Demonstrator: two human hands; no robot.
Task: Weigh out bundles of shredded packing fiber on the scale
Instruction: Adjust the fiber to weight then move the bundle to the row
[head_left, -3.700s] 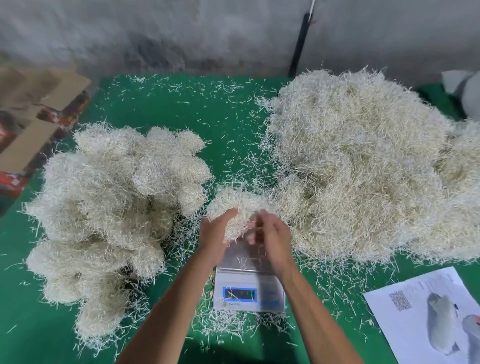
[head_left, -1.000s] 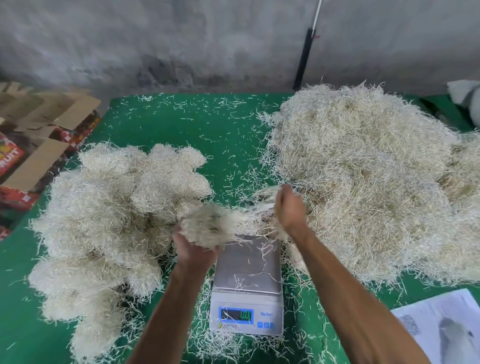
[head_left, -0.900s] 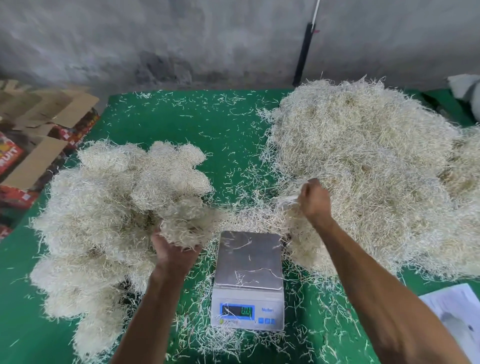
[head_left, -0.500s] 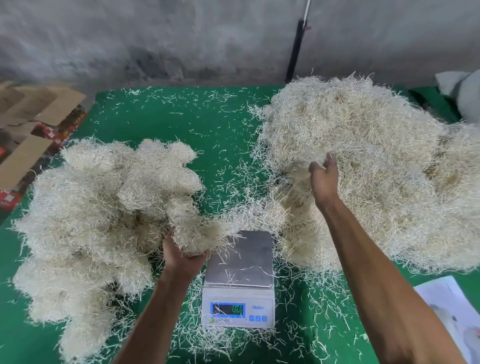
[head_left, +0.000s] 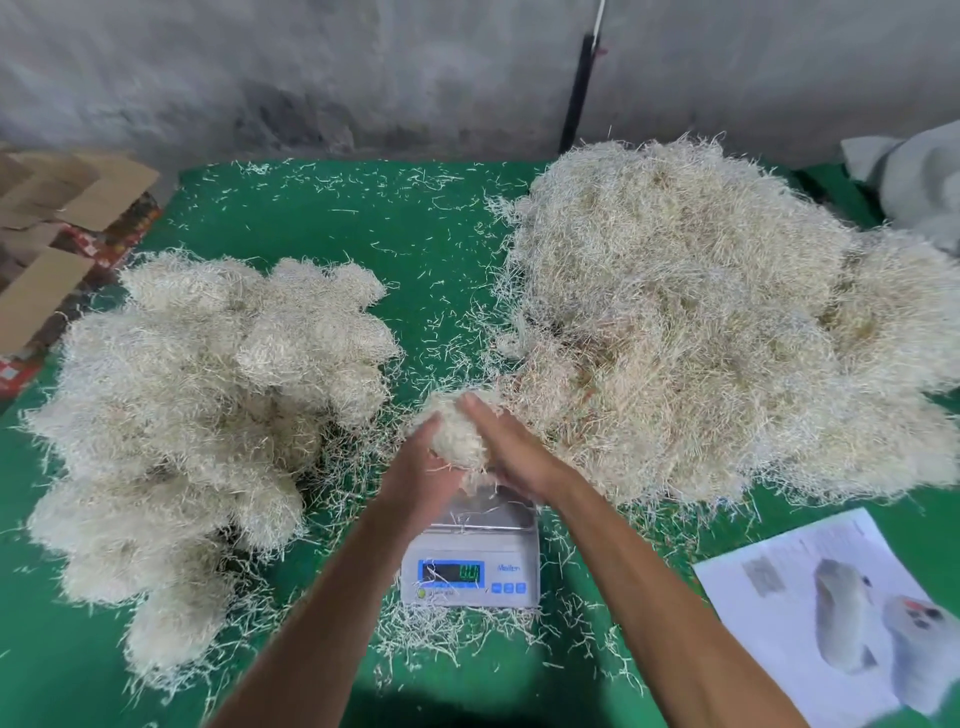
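Both hands are on it now: left hand (head_left: 421, 480) and right hand (head_left: 511, 454) cup a fresh bundle of fiber (head_left: 460, 441) between them, fingers curled around the clump, just above the far edge of the scale (head_left: 470, 551). Half a second ago they were apart, the left laying the weighed bundle onto the stack at nine o'clock, the right reaching up into the loose heap at two o'clock. So the last portion is filed away and a new one has been pulled; by my read, the next weighing is about to begin. Whether the bundle already touches the pan I cannot tell, as the hands hide its underside. The blue display is lit, but its digits are too blurred to read.

Around the scale: the stack of weighed bundles (head_left: 208, 415) sprawls from eight to ten o'clock, and the big loose heap (head_left: 701, 332) fills one to three, its near edge just beside the right hand. Stray strands litter the green tabletop (head_left: 322, 218) and the pan itself, which could nudge the reading. A printed sheet (head_left: 831, 603) lies at four o'clock, flattened cardboard (head_left: 52, 218) at ten, off the table. Nothing blocks the drop.
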